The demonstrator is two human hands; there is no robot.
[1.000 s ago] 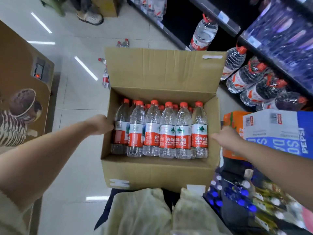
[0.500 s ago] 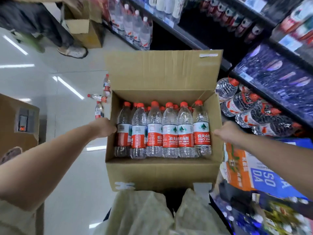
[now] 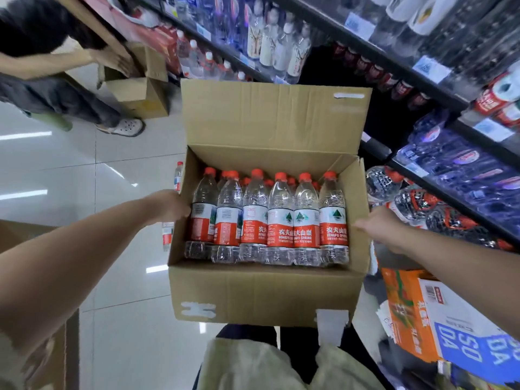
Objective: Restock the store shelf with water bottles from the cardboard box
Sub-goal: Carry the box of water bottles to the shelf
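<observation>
Both hands are on the cardboard box (image 3: 267, 294) right now: left hand (image 3: 168, 205) pressed flat against the left wall, right hand (image 3: 377, 223) against the right wall, the box clamped between them and carried in front of the body. Between the two palms stands a full front row of red-capped water bottles (image 3: 278, 220), more caps showing behind, so nothing looks unloaded yet. Beyond the right hand, the store shelf (image 3: 450, 192) holds larger bottles lying on their sides. By my read, restocking has barely begun; every bottle remains to be shelved.
</observation>
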